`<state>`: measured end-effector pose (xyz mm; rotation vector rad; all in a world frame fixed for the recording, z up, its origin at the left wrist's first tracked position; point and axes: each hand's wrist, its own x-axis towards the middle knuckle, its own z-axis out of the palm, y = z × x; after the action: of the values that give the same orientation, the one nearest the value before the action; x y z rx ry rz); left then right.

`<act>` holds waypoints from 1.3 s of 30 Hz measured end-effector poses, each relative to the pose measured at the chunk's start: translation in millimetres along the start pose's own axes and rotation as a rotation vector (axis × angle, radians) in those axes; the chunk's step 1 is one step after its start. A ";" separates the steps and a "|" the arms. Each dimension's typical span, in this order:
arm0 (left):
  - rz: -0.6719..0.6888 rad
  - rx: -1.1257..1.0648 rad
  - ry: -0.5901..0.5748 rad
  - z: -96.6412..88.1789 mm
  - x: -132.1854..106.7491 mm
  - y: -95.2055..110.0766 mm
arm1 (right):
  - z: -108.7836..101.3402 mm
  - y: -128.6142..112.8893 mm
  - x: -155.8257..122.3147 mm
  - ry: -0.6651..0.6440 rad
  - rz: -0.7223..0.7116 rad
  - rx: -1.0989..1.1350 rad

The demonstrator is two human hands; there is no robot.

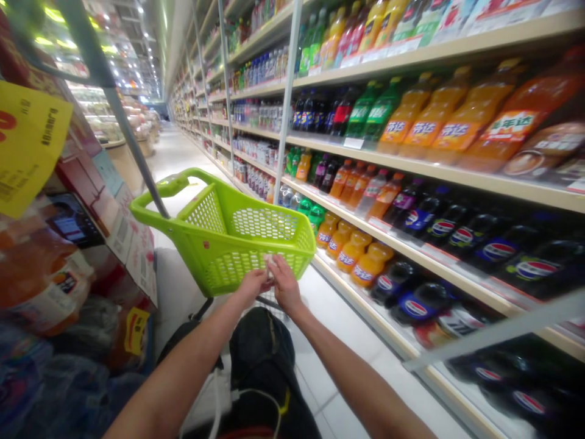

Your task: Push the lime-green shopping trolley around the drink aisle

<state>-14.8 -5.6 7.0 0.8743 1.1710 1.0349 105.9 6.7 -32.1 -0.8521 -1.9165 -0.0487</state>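
Note:
In the head view my left hand [256,284] and my right hand [284,285] meet in front of me, fingers pinched together. A small pale thing shows between the fingertips, too blurred and too covered to name. Just beyond my hands stands a bright green plastic shopping basket cart [214,259] with perforated walls and a looped handle [183,177]. My hands overlap its near side in the view, and I cannot tell whether they touch it. The part of its inside that shows holds nothing.
To the right runs a long shelf [384,228] with orange soda bottles [351,256], dark cola bottles [420,305] and green bottles [365,110]. On the left are a stacked display with a yellow price sign [31,146] and a grey pole [132,140]. A white tiled aisle [176,143] stretches ahead.

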 end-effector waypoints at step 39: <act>0.539 1.823 0.280 -83.2 -19.1 -11.6 | 62.6 16.5 -2.0 -0.337 -0.293 -0.240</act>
<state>-95.8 -26.0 -14.0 2.5843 2.1203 0.1708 67.3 42.0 -70.4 -0.7642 -2.3774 -0.3361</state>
